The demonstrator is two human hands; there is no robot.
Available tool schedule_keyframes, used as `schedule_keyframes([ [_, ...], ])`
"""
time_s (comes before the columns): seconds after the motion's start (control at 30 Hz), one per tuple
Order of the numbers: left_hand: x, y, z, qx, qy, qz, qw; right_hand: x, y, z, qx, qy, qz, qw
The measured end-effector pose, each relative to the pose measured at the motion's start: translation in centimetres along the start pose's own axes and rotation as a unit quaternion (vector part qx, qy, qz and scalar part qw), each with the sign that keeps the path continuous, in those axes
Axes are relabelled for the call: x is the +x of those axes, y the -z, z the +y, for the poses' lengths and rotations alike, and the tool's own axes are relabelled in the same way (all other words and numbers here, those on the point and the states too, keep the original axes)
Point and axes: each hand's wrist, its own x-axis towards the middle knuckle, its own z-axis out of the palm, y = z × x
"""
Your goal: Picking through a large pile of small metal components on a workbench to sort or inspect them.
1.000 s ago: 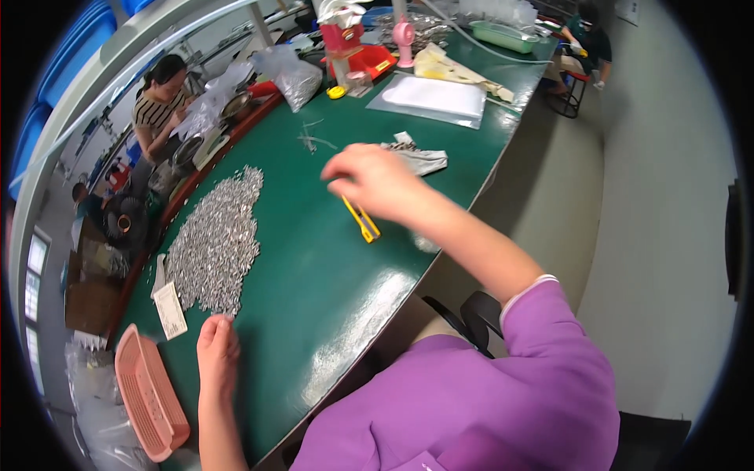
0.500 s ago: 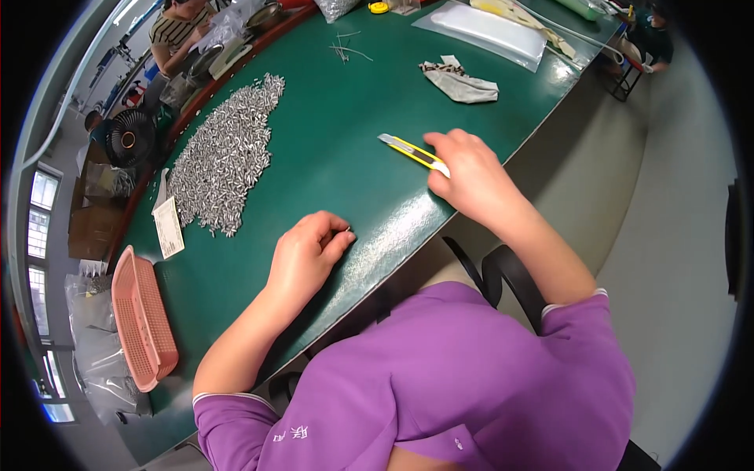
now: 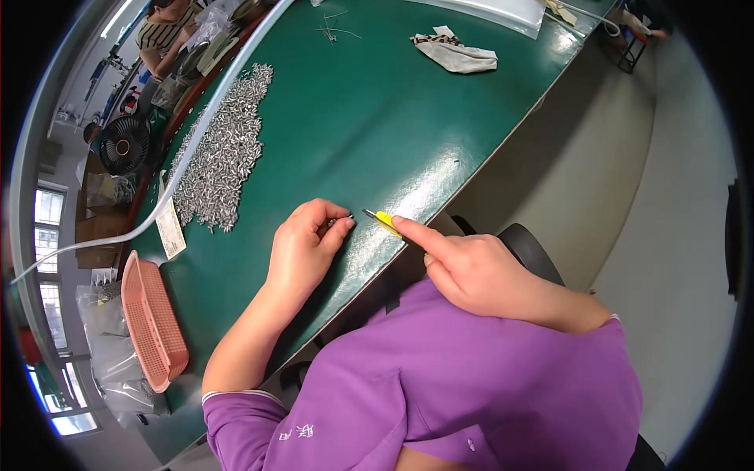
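My right hand (image 3: 471, 271) grips a yellow utility knife (image 3: 385, 222) near the front edge of the green table (image 3: 369, 133), index finger laid along its back, blade tip pointing left. My left hand (image 3: 305, 243) rests on the table just left of the blade tip, fingers curled around a small metal piece that is mostly hidden. A large heap of small silvery metal parts (image 3: 224, 153) lies further left on the table.
A pink plastic basket (image 3: 151, 322) sits at the table's left end beside a white tag (image 3: 170, 228). A crumpled cloth (image 3: 455, 53) lies at the far side. A black fan (image 3: 122, 145) and another person (image 3: 161, 27) are beyond the table. A white cable (image 3: 157, 208) crosses the left edge.
My right hand brought the yellow knife toward me to the table's front edge. My left hand stayed curled on the table, and the two hands now meet.
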Motion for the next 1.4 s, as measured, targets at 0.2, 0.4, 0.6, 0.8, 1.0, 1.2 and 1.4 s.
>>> schedule_keyframes([
  [0.2,-0.2,0.0,0.3,0.011,0.007,0.003,1.000,0.4,-0.8,-0.8,-0.021,0.004,-0.007,1.000],
  [0.4,0.2,0.0,0.3,0.019,0.003,0.007,1.000,1.0,-0.8,-0.7,-0.016,0.007,-0.016,1.000],
  [0.6,0.2,0.3,0.0,0.010,-0.025,0.008,1.000,1.5,0.2,-1.0,0.038,-0.003,-0.029,0.999],
  [0.8,0.0,0.6,0.4,-0.002,-0.013,-0.029,0.999,2.5,1.8,-1.6,0.017,-0.009,-0.091,0.996],
  [1.0,-0.5,1.0,-0.1,-0.027,-0.009,-0.005,1.000,3.0,2.3,-1.9,-0.043,0.018,-0.065,0.997],
  [1.2,-1.6,4.5,-2.5,-0.623,0.221,-0.062,0.748,8.3,3.0,1.7,-0.213,0.038,0.116,0.969],
  [1.4,-6.0,10.2,-7.2,-0.786,0.192,0.103,0.579,11.9,1.5,4.4,-0.198,0.141,0.173,0.954],
])
